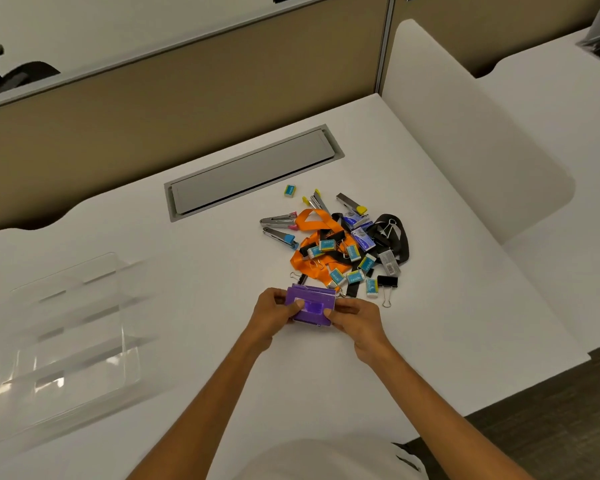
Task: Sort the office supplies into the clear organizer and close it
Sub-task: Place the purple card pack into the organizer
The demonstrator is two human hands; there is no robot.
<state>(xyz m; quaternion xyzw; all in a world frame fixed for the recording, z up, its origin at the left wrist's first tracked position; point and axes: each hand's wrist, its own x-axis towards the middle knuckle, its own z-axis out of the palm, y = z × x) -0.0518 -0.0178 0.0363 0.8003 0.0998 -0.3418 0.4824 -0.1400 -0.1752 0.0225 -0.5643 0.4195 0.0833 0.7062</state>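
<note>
A purple badge holder (311, 306) is held over the white desk (201, 244), just in front of the supply pile. My left hand (274, 315) grips its left end and my right hand (355, 318) grips its right end. The pile holds an orange lanyard (314, 242), a black lanyard (394, 233), several small blue erasers (354, 277), several staple removers (279, 220) and black binder clips (387, 281). One eraser (290, 190) lies apart at the back. The clear organizer (70, 341) lies open at the left of the desk, nothing inside.
A grey cable hatch (253, 168) is set into the desk behind the pile. A beige partition (174, 84) runs along the back, and a white divider panel (471, 126) stands at the right. The desk's front edge lies to the right of my right forearm.
</note>
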